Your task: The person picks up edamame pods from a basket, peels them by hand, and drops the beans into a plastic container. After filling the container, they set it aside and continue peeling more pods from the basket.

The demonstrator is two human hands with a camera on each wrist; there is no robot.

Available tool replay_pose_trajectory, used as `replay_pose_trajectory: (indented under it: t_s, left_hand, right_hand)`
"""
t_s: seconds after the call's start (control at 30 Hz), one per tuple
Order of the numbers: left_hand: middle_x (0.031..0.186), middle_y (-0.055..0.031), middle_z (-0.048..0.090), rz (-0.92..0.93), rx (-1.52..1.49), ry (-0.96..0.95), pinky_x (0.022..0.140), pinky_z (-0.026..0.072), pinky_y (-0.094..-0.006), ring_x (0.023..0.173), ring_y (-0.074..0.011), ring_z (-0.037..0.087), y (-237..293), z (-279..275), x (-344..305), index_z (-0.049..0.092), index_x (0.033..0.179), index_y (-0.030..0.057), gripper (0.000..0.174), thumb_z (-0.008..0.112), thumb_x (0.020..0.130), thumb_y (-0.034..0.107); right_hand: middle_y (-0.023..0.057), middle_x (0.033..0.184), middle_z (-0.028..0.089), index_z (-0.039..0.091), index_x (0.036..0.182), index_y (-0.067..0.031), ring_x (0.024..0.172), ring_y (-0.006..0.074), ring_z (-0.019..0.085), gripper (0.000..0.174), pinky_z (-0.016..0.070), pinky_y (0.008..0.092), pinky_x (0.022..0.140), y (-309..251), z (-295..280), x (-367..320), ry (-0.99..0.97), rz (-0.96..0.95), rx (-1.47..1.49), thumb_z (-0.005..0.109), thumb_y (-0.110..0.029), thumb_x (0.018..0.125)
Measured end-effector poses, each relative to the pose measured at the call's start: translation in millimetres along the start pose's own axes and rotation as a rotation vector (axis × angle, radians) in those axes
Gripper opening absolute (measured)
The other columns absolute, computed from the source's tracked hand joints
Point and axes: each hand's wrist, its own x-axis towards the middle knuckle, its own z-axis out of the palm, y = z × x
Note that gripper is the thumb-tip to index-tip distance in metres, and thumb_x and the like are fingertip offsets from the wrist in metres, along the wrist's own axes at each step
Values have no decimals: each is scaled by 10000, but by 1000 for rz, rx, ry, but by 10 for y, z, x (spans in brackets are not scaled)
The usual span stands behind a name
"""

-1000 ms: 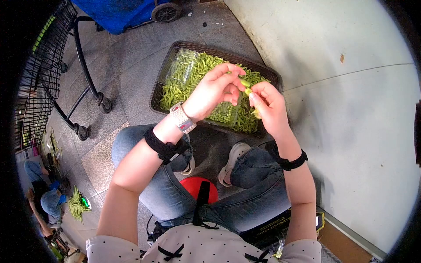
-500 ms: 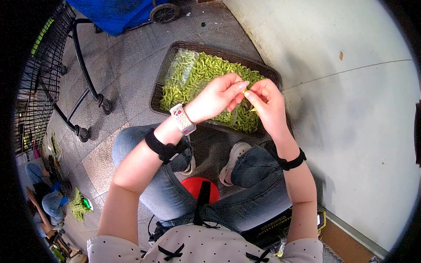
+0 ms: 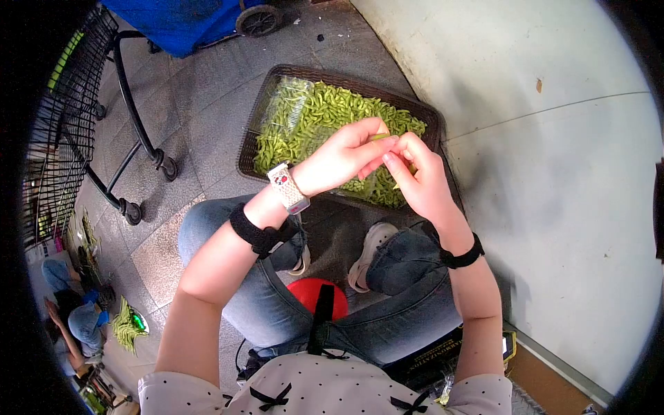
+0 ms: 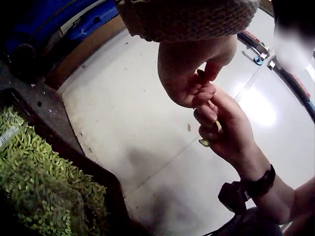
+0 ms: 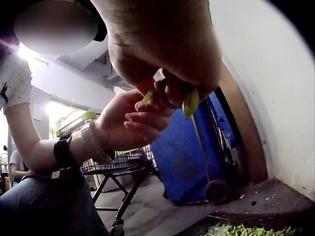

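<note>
My left hand point(image 3: 346, 155) and right hand point(image 3: 425, 180) meet fingertip to fingertip above a dark woven tray point(image 3: 242, 162) heaped with green bean pods point(image 3: 339, 104). Between them is a small green bean pod point(image 5: 146, 97), pinched by both hands and mostly covered by the fingers. Curled lower fingers of the right hand also keep a yellowish-green pod piece point(image 4: 204, 142), which pokes out below. In the right wrist view, a pod end point(image 5: 191, 102) hangs from that hand.
Within the tray sits a clear plastic container point(image 3: 294, 104). A pale wall point(image 3: 553, 173) rises at the right. At left stands a black wire cart point(image 3: 69, 124), with a blue covered trolley point(image 3: 180, 28) at the back. A red round object point(image 3: 318, 297) lies between the legs.
A second ago the hands were slightly apart with the pod showing between them. The left hand has moved right and down, so the fingertips now meet and cover most of it.
</note>
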Motion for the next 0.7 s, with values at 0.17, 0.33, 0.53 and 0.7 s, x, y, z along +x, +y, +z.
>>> replay_pose_trajectory:
  t_s: [0.17,0.33,0.53,0.7]
  left_hand:
    - [623,22,433,34,-151,-49,488,353,-188,563,-51,422,-89,7,8,459,799,40,223,399,896,232]
    - [633,33,429,31,-48,-18,503,353,-186,580,-47,417,-13,-8,-3,476,825,39,203,410,892,218]
    - [670,16,499,56,75,96,520,377,-183,577,-50,447,-3,24,19,529,846,22,125,502,849,145]
    - [763,-34,588,128,-26,158,553,419,-197,602,-76,506,31,0,23,576,905,-5,148,576,792,91]
  right_hand:
    - [76,616,503,477,766,-29,519,147,485,173,393,265,491,-25,-67,1,-23,-16,-65,551,-180,810]
    - [98,623,524,467,753,-45,529,235,521,162,395,318,469,-87,-109,-10,19,-26,-257,536,-180,811]
    - [101,572,502,459,721,-70,517,272,518,145,384,360,445,-3,-150,1,87,-327,-596,538,-165,797]
    - [99,569,502,470,710,-62,505,262,518,147,383,344,441,-99,-188,-26,86,-172,-370,561,-153,782]
